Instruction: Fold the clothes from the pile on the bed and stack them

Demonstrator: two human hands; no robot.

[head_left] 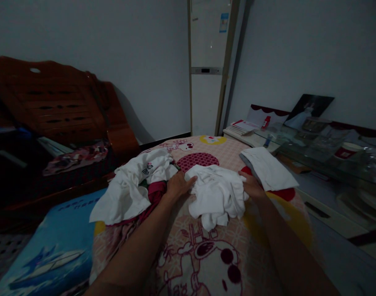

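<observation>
A crumpled white garment lies on the patterned cloth in front of me, its exact kind unclear. My left hand grips its left edge, the thumb over the fabric and the other fingers curled. At the opposite edge, my right hand pinches the cloth, with some fingertips hidden. Left of my left hand is a loose heap with a white printed garment on top and a dark red one beneath. A folded white garment lies flat just beyond my right hand.
Everything rests on a rounded surface with a pink cartoon-print cover. A wooden bench and a blue printed box or board are on the left. A glass-topped cabinet with a paper cup stands right. Behind is an upright air conditioner.
</observation>
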